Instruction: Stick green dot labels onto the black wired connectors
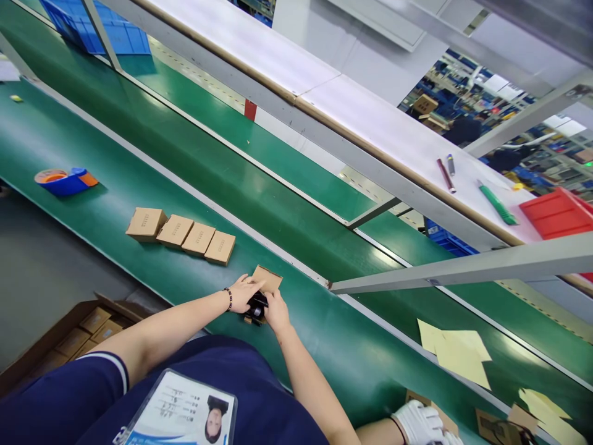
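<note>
On the bench, four boxes between the tape dispenser and a fifth box

Qty: 4 closed sm. boxes in row; 1 open box at wearer's 2 bare hands, L hand + R hand. Tape disp.: 1. ID badge: 1; bracelet: 1. Shelf: 2 pen-type items, 1 green tool, 1 red bin. Yellow sheets: 2 piles, exact ct. unclear. Blue crates: min. 2. Co-worker's white gloves: 2, 2nd cut off. Lower L: 1 lg. carton, 4+ boxes inside.
</note>
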A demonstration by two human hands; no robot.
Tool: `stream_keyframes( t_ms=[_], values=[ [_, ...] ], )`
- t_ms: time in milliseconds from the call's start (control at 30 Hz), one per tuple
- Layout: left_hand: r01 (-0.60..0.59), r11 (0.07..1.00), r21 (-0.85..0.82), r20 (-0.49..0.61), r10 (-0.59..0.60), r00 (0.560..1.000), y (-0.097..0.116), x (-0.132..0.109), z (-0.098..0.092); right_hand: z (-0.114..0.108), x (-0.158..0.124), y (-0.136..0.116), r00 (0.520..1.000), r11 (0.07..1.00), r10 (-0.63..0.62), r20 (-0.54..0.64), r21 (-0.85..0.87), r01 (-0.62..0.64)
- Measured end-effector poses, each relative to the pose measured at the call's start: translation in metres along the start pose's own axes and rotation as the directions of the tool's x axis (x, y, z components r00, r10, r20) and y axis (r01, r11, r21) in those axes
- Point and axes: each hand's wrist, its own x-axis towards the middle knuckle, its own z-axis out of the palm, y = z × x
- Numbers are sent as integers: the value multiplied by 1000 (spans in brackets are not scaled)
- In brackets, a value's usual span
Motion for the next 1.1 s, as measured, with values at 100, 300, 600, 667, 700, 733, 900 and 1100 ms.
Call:
stream_keyframes(
  t_ms=[100,300,600,667,700,733,900,1100],
  values=[
    [12,1000,-14,-40,-12,999,-4,-10,5,4,2,2,999,1000,21,-46,4,-21],
    [75,996,-40,-93,-78,993,4,-13,6,6,2,4,997,998,-63,-41,21,64],
    [-93,964,247,-175,139,975,37,-25,21,10,5,12,992,991,-118,-39,-61,115],
    [-130,957,258,-159,175,972,38,-23,22,12,5,13,993,989,-116,-28,-95,112],
    [-150,955,254,-150,192,970,39,-23,22,13,5,14,993,987,-120,-19,-114,117],
    [-170,953,250,-140,210,968,40,-24,22,14,6,14,991,983,-130,-7,-134,128],
    [-247,940,235,-93,275,957,43,-30,33,22,10,7,977,952,-206,56,-220,214],
    [-198,949,246,-107,229,967,32,-35,46,27,5,6,963,923,-238,123,-280,264]
  ],
)
